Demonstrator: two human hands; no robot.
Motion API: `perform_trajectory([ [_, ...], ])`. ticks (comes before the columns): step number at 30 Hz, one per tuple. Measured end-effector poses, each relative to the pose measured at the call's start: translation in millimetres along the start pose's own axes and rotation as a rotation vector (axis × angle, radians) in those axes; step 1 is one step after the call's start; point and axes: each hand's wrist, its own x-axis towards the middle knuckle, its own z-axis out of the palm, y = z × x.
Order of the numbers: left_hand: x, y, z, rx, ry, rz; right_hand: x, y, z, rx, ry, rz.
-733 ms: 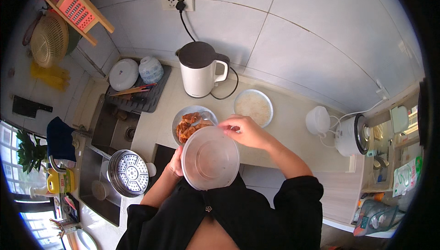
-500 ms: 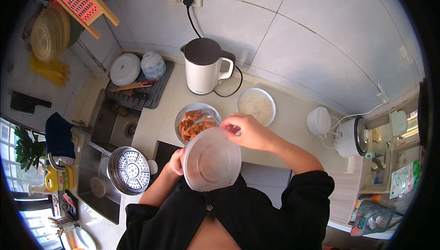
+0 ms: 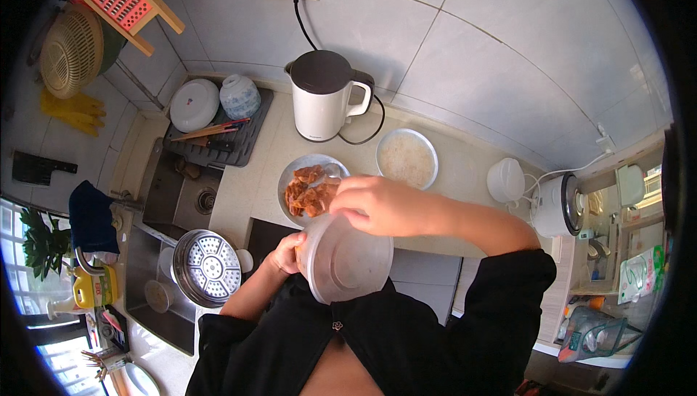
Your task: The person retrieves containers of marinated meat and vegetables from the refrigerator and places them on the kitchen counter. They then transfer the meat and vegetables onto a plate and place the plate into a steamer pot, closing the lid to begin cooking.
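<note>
My left hand [image 3: 285, 253] grips the side of a round translucent plastic container [image 3: 350, 262], which is tilted in front of my chest with its inside showing. Over its far rim is my right hand [image 3: 374, 203], fingers bent and pressed together; whatever they may pinch is hidden. Just beyond lies a round metal plate [image 3: 284, 178] bearing several pieces of reddish-brown seasoned meat [image 3: 308, 191]. Beside the meat, near my right fingers, shows a clear, shiny piece [image 3: 334, 170] that I cannot identify. White grains like rice [image 3: 405, 159] fill a second round plate to the right.
A white electric kettle [image 3: 319, 102] with a dark lid stands behind the plates. At left, a steamer pot [image 3: 209, 268] sits over the sink [image 3: 149, 272]. A drying mat [image 3: 254, 131] carries bowls, chopsticks and a knife. A rice cooker [image 3: 552, 211] stands at right.
My right hand has moved left and nearer, across the container's rim. The container has shifted slightly right and its tilt has changed. My left hand still holds it.
</note>
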Motion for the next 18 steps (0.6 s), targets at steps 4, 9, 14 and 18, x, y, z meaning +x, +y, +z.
perform_trajectory([
  [4,-9.3,1.4,15.6,0.018,0.053,-0.019,-12.1,-13.4,7.4,-0.167,0.096,-0.003],
  [9,-17.6,-0.3,15.7,-0.003,0.094,-0.039,-15.0,-22.6,12.1,-0.309,0.124,-0.055],
  [14,-22.1,-6.5,21.4,-0.04,0.223,0.077,-16.5,-29.8,10.1,-0.352,0.15,-0.106],
  [18,-21.2,-6.0,-0.5,0.002,0.116,0.031,-14.8,-29.6,2.7,-0.356,0.125,-0.147],
])
